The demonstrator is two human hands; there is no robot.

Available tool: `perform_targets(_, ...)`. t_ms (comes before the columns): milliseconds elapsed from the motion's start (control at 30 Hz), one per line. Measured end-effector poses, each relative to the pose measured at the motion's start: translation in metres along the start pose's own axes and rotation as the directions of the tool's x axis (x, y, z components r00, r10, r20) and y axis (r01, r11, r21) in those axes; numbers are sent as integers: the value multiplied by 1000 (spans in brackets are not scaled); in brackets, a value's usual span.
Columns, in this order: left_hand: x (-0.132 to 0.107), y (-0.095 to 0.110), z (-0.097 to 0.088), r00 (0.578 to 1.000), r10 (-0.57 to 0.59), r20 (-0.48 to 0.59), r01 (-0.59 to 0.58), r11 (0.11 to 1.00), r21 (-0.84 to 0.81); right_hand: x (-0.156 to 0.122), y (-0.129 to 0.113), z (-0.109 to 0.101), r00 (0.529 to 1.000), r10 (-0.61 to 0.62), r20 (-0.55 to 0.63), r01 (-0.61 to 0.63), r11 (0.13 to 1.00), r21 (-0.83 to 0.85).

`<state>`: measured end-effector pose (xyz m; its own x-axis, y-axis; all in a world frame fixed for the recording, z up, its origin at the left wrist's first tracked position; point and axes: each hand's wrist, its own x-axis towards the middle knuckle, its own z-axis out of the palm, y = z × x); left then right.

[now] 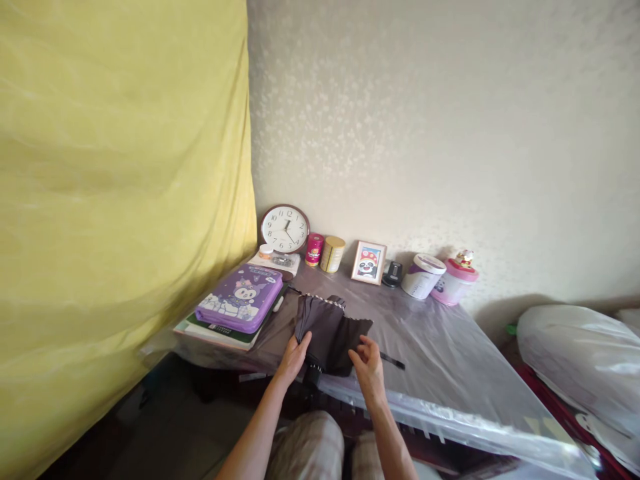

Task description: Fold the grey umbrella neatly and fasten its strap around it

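Observation:
A black folding umbrella (325,333) lies collapsed over the front edge of the table, its loose canopy fabric partly spread, with a pale patterned trim along the far edge. My left hand (294,357) is closed round the left side of the bundle, thumb on top. On the other side my right hand (369,365) pinches the edge of a fabric panel that fans out to the right. The dark handle end points toward me beneath the fabric. A black strap (393,361) sticks out past my right fingers.
A purple cartoon case (243,297) rests on books at the left. Along the wall stand a clock (285,229), a pink can (314,249), a gold can (333,254), a picture frame (369,263) and two tubs (423,276). A yellow curtain (125,167) hangs left; plastic covers the table.

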<state>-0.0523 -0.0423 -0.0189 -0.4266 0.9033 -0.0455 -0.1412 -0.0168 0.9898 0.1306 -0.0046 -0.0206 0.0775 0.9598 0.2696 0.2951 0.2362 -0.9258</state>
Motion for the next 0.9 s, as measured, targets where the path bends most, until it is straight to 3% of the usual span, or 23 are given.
perform_targets(167, 3, -8, 0, 1000, -13, -18, 13, 1000, -1, 5, -33, 27, 994, -82, 70, 84, 996, -35)
perform_targets(333, 8, -16, 1, 1000, -14, -21, 14, 1000, 3, 7, -47, 50, 979, -143, 143, 155, 985, -77)
perform_targets(500, 9, -16, 0, 999, -38, -30, 38, 999, 12, 8, -40, 67, 972, -122, 200, 147, 982, -118)
perform_targets(667, 6, -9, -2, 999, -22, -38, 22, 1000, 9, 8, -31, 70, 954, -111, 278, 153, 979, -133)
perform_targets(900, 3, -4, 2, 995, 91, 40, -90, 996, -30, 6, -23, 63, 842, -39, 537, -15, 995, 96)
